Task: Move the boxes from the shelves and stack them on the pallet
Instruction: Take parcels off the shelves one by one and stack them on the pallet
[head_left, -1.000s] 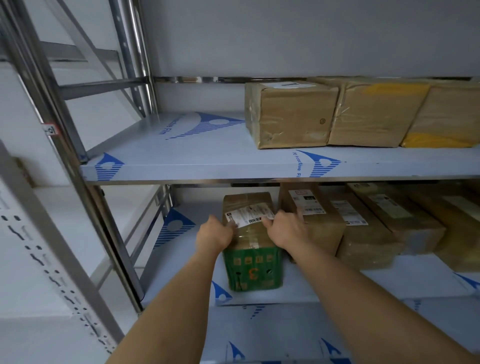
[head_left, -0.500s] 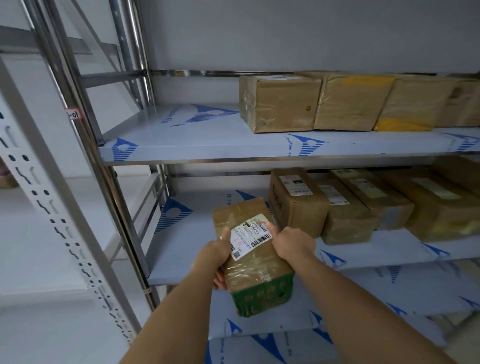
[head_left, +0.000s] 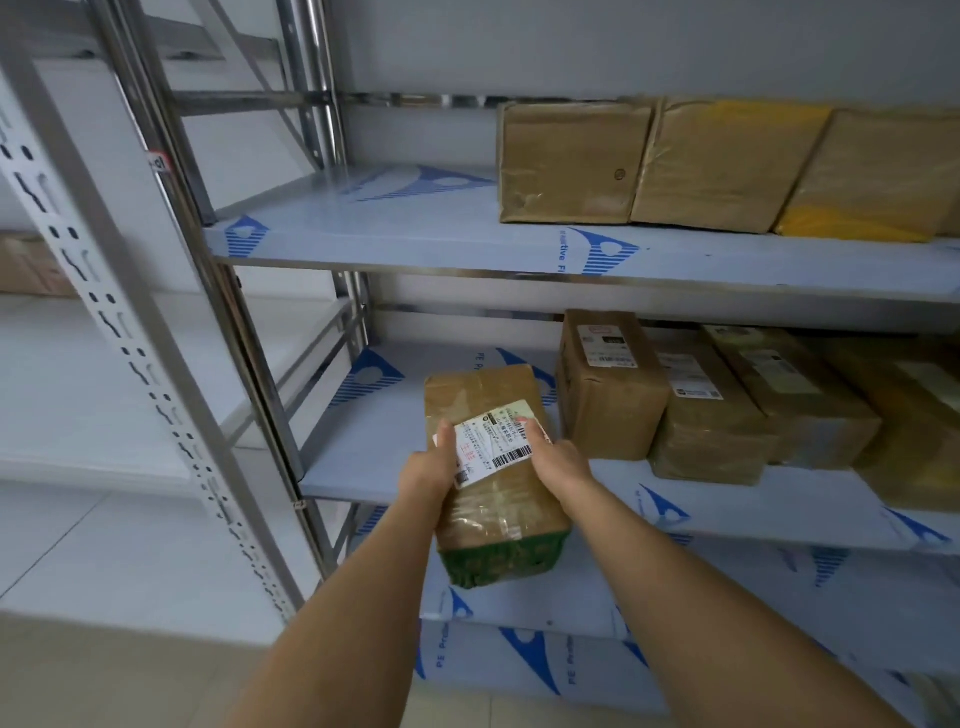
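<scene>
A long taped cardboard box (head_left: 493, 509) with a white shipping label and a green printed end hangs in front of the middle shelf (head_left: 363, 467), clear of its front edge. My left hand (head_left: 428, 470) grips its left side with the thumb on the label. My right hand (head_left: 558, 460) grips its right side. More boxes (head_left: 610, 384) stand in a row on the middle shelf to the right. Three larger boxes (head_left: 571, 166) sit on the upper shelf (head_left: 415, 228). No pallet is in view.
Steel uprights (head_left: 244, 338) of the rack stand just left of the held box. A white perforated post (head_left: 130, 322) of a second rack leans across the left foreground. Lower shelves (head_left: 727, 597) lie below. Tiled floor (head_left: 130, 675) shows at bottom left.
The box has come off the middle shelf, pulled toward me and lifted in both hands. The view has drawn back from the rack and shifted slightly.
</scene>
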